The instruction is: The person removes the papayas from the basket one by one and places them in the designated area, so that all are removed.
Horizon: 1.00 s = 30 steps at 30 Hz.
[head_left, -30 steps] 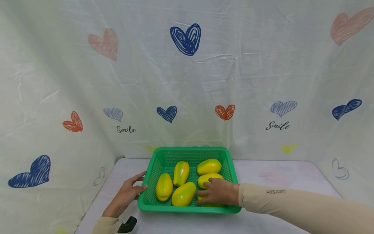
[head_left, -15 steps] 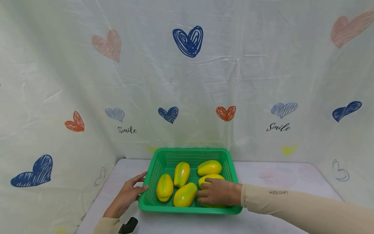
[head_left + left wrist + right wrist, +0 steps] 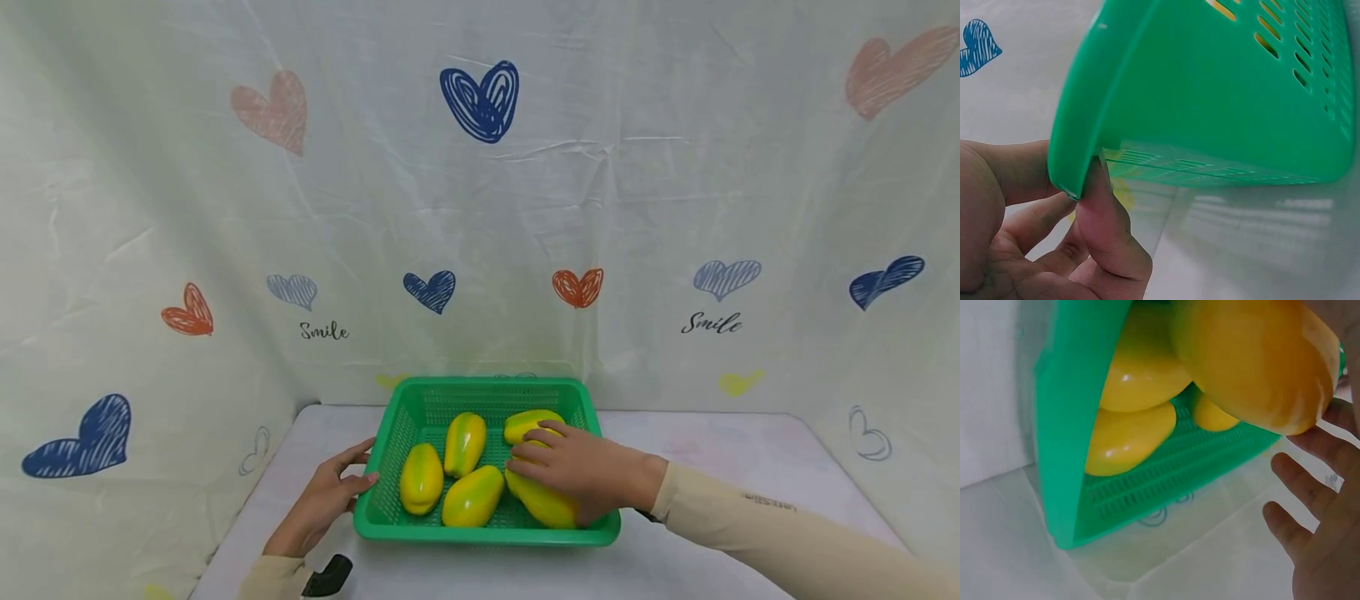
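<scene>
A green plastic basket (image 3: 487,536) with yellow papayas in it stands on the table. My left hand (image 3: 322,500) pinches its left rim; in the left wrist view thumb and index finger meet at the rim's corner (image 3: 1079,144). Inside the right half, my right hand (image 3: 581,467) grips the front papaya (image 3: 542,502), which looks large and close in the right wrist view, fingers at its end. The hand covers most of the papaya behind it. Another papaya (image 3: 525,423) lies at the back right.
Three more papayas lie in the basket's left and middle: one left (image 3: 422,479), one behind (image 3: 465,444), one near the front (image 3: 474,497). A white table (image 3: 720,450) bears the basket, and a curtain (image 3: 645,200) printed with hearts hangs behind.
My right hand has shifted back and to the right, its wrist now over the basket's right rim, and the front papaya has turned slantwise with it. The left hand keeps its hold.
</scene>
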Each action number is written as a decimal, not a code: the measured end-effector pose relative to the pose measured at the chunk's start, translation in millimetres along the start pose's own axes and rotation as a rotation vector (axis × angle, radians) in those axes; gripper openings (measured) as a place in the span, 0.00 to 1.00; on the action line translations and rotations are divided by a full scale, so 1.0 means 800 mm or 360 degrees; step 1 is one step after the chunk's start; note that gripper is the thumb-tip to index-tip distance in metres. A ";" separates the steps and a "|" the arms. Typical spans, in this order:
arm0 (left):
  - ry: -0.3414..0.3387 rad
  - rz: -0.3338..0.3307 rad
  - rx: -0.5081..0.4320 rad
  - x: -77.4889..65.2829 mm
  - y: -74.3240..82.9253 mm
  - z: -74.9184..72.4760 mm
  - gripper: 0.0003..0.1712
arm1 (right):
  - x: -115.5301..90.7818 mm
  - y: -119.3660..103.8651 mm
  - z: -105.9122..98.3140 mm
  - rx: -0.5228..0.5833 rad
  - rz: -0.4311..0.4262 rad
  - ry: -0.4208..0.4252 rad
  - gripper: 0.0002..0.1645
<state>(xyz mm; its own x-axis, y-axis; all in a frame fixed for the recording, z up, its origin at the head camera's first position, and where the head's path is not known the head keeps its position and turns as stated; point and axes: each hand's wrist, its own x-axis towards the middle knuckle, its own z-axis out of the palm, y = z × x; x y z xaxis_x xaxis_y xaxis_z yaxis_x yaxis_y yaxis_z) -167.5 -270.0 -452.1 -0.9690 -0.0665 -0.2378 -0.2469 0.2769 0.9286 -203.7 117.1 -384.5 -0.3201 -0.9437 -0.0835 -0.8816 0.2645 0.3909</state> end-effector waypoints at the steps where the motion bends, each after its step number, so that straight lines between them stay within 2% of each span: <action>1: -0.0002 0.0002 -0.0005 0.000 0.001 0.000 0.37 | -0.002 0.002 -0.001 0.0033 0.0035 -0.0003 0.57; 5: 0.0000 -0.0002 -0.0014 0.001 0.001 -0.001 0.37 | -0.013 0.009 -0.001 0.0120 0.0128 0.0031 0.62; 15: 0.0008 -0.0033 -0.0002 0.003 -0.005 -0.001 0.37 | -0.059 0.027 -0.001 0.0222 0.0312 0.0292 0.66; 23: 0.0006 -0.0045 0.0012 0.004 -0.004 0.000 0.37 | -0.093 0.037 0.001 0.0369 0.0522 0.0354 0.70; 30: 0.0003 -0.0026 0.0011 0.004 -0.003 0.000 0.37 | -0.119 0.041 0.019 0.0399 0.0679 0.0411 0.70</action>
<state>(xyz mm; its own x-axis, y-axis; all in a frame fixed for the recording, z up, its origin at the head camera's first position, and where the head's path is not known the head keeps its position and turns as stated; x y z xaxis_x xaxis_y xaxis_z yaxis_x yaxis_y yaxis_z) -170.1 -270.7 -455.4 -0.9648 -0.0732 -0.2526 -0.2629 0.2824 0.9226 -207.3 218.6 -378.0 -0.5992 -0.7522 0.2742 -0.7581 0.6432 0.1079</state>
